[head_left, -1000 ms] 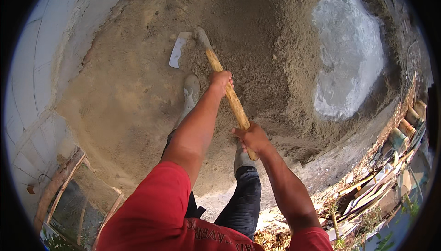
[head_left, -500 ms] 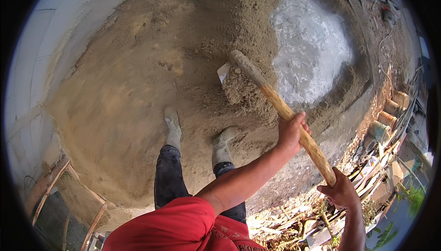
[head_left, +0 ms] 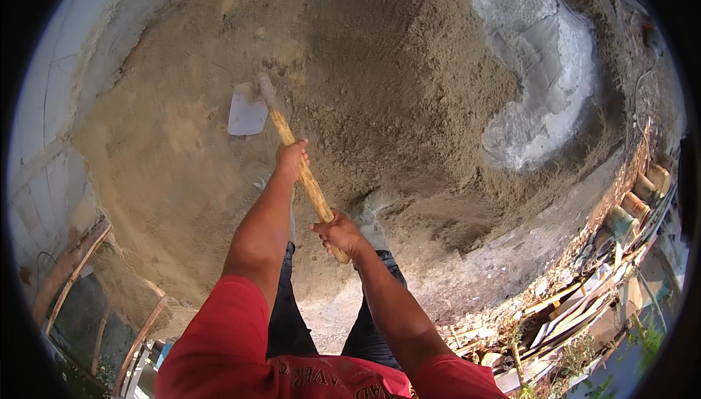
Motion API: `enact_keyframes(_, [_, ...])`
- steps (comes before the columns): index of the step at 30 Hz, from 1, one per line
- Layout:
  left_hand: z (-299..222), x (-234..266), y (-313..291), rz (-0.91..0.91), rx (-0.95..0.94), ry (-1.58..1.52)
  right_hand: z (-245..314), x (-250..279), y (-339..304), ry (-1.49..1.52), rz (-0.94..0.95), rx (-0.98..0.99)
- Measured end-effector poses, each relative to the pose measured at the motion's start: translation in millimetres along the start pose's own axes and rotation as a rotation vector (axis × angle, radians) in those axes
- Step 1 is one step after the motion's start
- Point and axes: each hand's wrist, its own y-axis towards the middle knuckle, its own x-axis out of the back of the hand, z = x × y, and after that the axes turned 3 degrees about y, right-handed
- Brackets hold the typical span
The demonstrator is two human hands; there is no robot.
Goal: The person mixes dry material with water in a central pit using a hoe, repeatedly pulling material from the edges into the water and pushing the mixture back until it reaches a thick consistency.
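Observation:
A hoe with a stout wooden handle (head_left: 312, 191) slants across the middle of the view. My left hand (head_left: 291, 159) is wrapped round the handle partway up, and my right hand (head_left: 339, 234) grips it near its butt end. The pale flat hoe blade (head_left: 248, 110) shows bare, over the brown sandy ground (head_left: 182, 151) at the left; I cannot tell whether it touches. To the right lies a grey-white wet puddle (head_left: 544, 70), ringed by loose damp sand (head_left: 445, 85). Partly hidden by my arms, my boots (head_left: 374, 218) stand in the sand.
A pale wall (head_left: 55, 100) curves along the left side. Wooden poles (head_left: 77, 282) lean at the lower left. Several cylindrical containers (head_left: 635, 205) and a heap of sticks and boards (head_left: 577, 304) line the right edge. A thin cable (head_left: 642, 81) runs at the far right.
Both hands have swung the hoe left, away from the puddle. The sand that lay on the blade is gone from it. Sand now covers or cuts into the puddle's left side.

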Motion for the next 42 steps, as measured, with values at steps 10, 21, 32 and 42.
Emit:
enact_keyframes(10, [88.6, -187.7, -119.9, 0.266, 0.226, -0.537, 88.7, 158.7, -188.4, -0.786, -0.354, -0.163])
enact_keyframes(21, [104.4, -257.8, -477.3, 0.779, 0.382, -0.903, 116.8, 173.4, -551.7, -1.072, -0.716, -0.348])
enact_keyframes(32, [155.8, 28.0, -96.3, 0.047, 0.005, -0.486, -92.2, 52.8, -99.6, -0.371, -0.029, -0.133])
enact_keyframes(42, [204.0, -32.7, -57.6, -0.042, 0.078, -0.251, -102.3, 99.0, -84.5, -0.641, -0.185, -0.099])
